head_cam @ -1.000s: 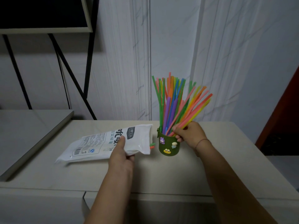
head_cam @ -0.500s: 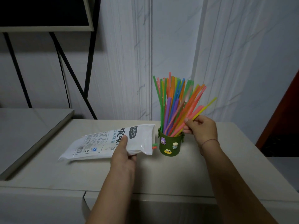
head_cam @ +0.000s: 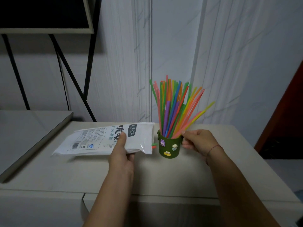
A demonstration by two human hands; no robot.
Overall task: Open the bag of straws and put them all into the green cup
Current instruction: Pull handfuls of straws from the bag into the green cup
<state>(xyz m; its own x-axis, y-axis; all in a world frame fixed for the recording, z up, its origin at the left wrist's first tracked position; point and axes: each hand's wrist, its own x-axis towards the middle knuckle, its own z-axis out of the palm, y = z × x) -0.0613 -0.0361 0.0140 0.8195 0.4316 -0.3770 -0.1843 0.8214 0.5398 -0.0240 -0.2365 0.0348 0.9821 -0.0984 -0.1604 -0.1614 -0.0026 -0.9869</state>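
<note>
**Bag Gripped at Its Mouth, Straws Stood in the Cup**

On the pale table (head_cam: 164, 177), the white bag (head_cam: 98, 141) is gripped near its open end by the left hand (head_cam: 122, 154), with the thumb laid on top and the fingers curled beneath. Two straw ends (head_cam: 153, 145), orange and green, are seen poking from the bag's mouth, just beside the green cup (head_cam: 168, 149). The right hand (head_cam: 199, 142) is held at the cup's right side, fingers curled and thumb tip by the rim; whether anything is gripped cannot be told. A fanned bundle of coloured straws (head_cam: 172, 112) is stood in the cup, before the white wall (head_cam: 229, 63).
</note>
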